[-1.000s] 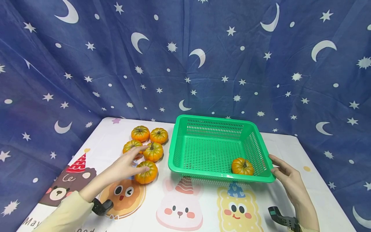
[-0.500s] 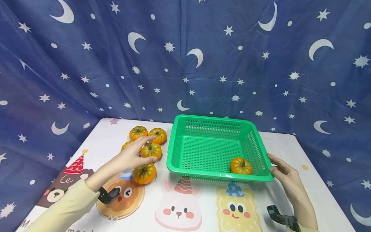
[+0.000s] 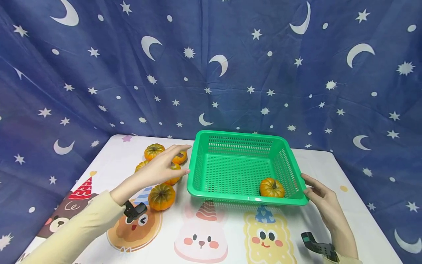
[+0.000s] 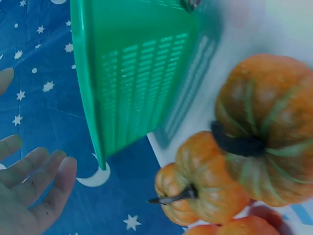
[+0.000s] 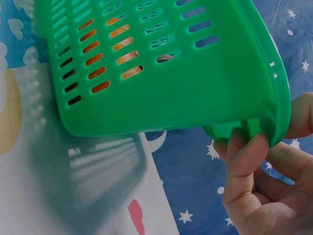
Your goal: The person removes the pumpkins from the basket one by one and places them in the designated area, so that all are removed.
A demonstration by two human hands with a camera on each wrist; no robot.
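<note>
A green plastic basket (image 3: 237,172) with slotted walls stands on the table, one small orange pumpkin (image 3: 272,187) in its front right corner. My left hand (image 3: 161,167) hovers over a group of pumpkins, partly covering several of them. Its fingers stretch towards the basket's left rim, thumb apart from them, and nothing is in its grasp. In the left wrist view the hand (image 4: 36,191) shows extended fingers beside the basket's outer wall (image 4: 142,83). At the other end, my right hand (image 3: 326,201) grips the right rim; its fingers (image 5: 247,156) curl under that edge.
The nearest loose pumpkin (image 3: 161,197) sits at the front of the group, and another pumpkin (image 3: 154,150) at the back. A white tablecloth (image 3: 158,242) with cartoon figures covers the table. Behind it hangs a blue curtain (image 3: 230,99) with moons and stars.
My left hand has moved right and slightly up, from over the pumpkins to the basket's left rim. The right hand stays on the basket. The view has shifted slightly.
</note>
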